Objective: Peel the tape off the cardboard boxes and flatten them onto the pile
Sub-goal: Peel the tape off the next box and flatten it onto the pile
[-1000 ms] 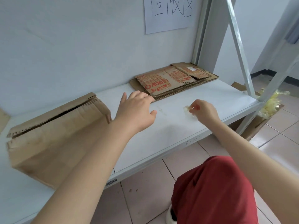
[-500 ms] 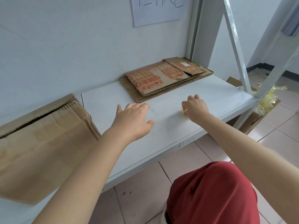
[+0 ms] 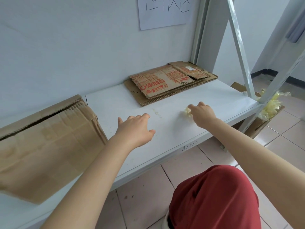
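Note:
A plain brown cardboard box [image 3: 47,142] lies on the white shelf [image 3: 173,129] at the left, its top seam split open. A pile of flattened boxes [image 3: 168,83] with red print lies at the back right against the wall. My left hand [image 3: 135,129] hovers over the shelf's middle, fingers spread and holding nothing, just right of the box. My right hand [image 3: 202,113] rests on the shelf in front of the pile, its fingers curled over a crumpled wad of yellowish tape [image 3: 187,111].
A paper sign [image 3: 163,10] hangs on the wall above the pile. Slanted metal frame struts [image 3: 239,47] rise at the shelf's right end. Beyond them a floor box holds a heap of peeled tape [image 3: 270,106]. My red-clad knee [image 3: 214,199] is below the shelf edge.
My right hand has lowered the tape wad onto the shelf and the wad now shows at its fingertips. My left hand stays spread over the middle. The view shifted slightly.

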